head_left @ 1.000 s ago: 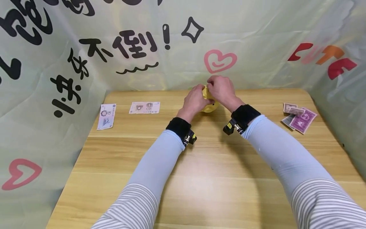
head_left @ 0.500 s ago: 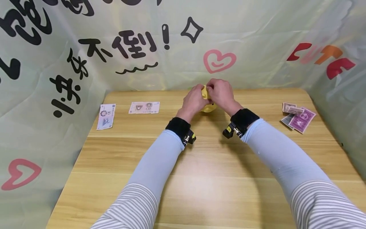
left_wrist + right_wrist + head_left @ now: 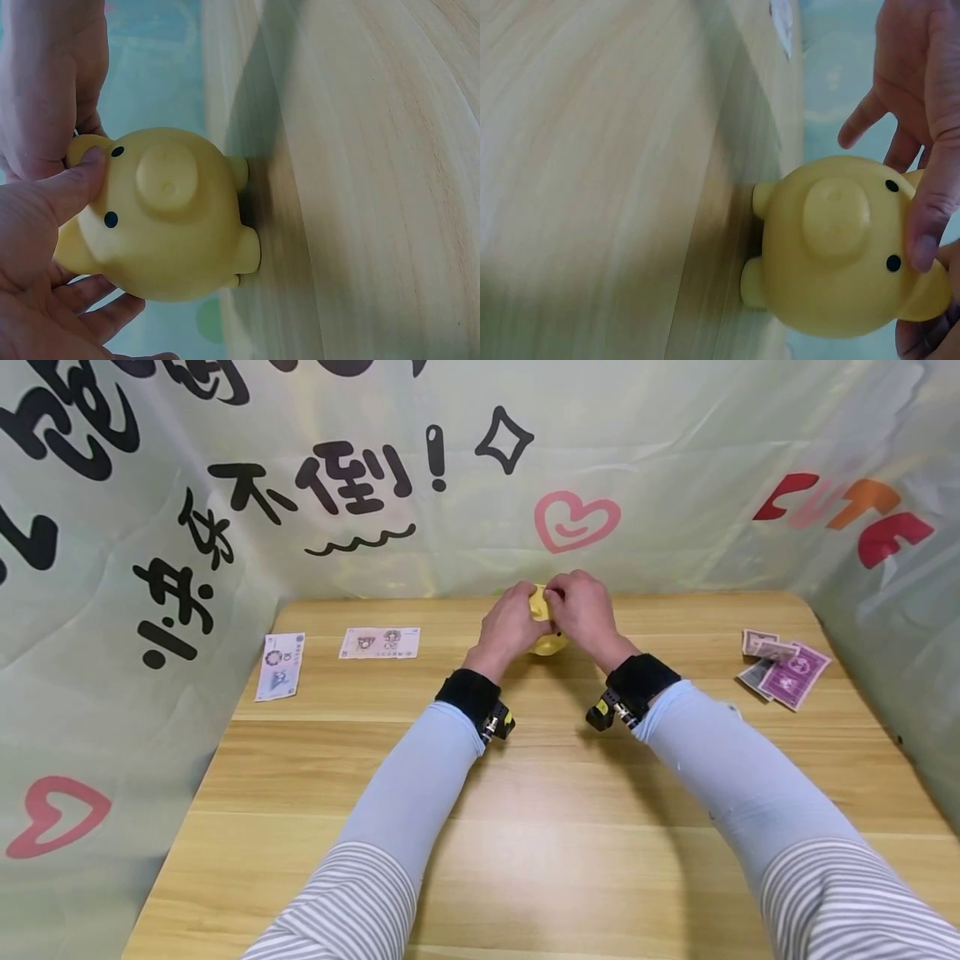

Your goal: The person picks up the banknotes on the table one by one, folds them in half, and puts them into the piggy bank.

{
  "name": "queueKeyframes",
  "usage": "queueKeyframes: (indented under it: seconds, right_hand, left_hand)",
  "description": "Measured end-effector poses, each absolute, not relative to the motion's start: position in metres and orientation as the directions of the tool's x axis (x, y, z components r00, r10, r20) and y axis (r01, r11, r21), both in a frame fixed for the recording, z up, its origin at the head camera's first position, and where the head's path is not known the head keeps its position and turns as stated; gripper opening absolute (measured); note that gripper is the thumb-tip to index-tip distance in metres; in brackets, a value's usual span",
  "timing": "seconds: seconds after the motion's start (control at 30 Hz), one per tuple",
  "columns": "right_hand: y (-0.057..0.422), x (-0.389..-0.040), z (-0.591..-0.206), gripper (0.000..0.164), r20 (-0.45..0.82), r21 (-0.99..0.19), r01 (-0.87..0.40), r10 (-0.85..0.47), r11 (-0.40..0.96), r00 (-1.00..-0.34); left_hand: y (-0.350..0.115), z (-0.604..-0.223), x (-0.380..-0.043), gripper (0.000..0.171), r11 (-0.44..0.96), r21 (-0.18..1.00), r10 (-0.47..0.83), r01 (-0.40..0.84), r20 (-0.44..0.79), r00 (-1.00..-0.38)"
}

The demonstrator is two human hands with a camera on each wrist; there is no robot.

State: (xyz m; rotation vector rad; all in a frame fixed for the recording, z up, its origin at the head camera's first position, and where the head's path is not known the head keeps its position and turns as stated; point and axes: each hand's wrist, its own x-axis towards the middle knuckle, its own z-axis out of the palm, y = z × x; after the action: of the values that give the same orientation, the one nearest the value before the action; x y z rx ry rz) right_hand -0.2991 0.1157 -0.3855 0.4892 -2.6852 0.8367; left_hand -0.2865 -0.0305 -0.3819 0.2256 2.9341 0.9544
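Observation:
A yellow piggy bank (image 3: 176, 240) with black dot eyes and a round snout stands on its feet at the table's far edge. My left hand (image 3: 512, 625) grips it from the left, thumb (image 3: 932, 217) laid across its forehead and the other fingers behind and along its side. My right hand (image 3: 587, 614) is at the top of the bank with curled fingers, close by an ear (image 3: 928, 294). Those fingertips are mostly hidden, and I cannot tell whether they hold anything.
On the wooden table (image 3: 570, 860), two pale banknotes (image 3: 280, 667) lie apart at the far left. A small overlapping pile of banknotes (image 3: 799, 677), one purple, lies at the right. A printed cloth (image 3: 675, 460) hangs behind the table and along its sides.
My right hand has come down slightly toward the top of the piggy bank. The left hand keeps its hold, and the banknotes on the table have not moved.

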Motion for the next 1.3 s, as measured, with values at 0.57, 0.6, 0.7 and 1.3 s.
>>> queueKeyframes:
  seconds: [0.57, 0.6, 0.7, 1.3]
  right_hand:
    - [0.121, -0.287, -0.402, 0.027, 0.510, -0.343, -0.536, -0.326, 0.771, -0.796]
    - [0.121, -0.287, -0.402, 0.027, 0.512, -0.343, -0.538, -0.327, 0.770, -0.795]
    - [0.120, -0.286, -0.401, 0.027, 0.508, -0.364, -0.528, -0.311, 0.768, -0.803]
    - [0.139, -0.250, -0.400, 0.041, 0.413, -0.654, -0.380, -0.112, 0.654, -0.904]
  left_hand:
    - [-0.029, -0.382, -0.285, 0.071, 0.821, 0.561, 0.142, 0.107, -0.020, -0.990]
    - [-0.029, -0.382, -0.285, 0.071, 0.821, 0.560, 0.142, 0.106, -0.021, -0.990]
    - [-0.029, -0.382, -0.286, 0.071, 0.820, 0.563, 0.140, 0.104, -0.021, -0.990]
    - [-0.026, -0.373, -0.280, 0.086, 0.786, 0.600, 0.190, 0.150, -0.004, -0.982]
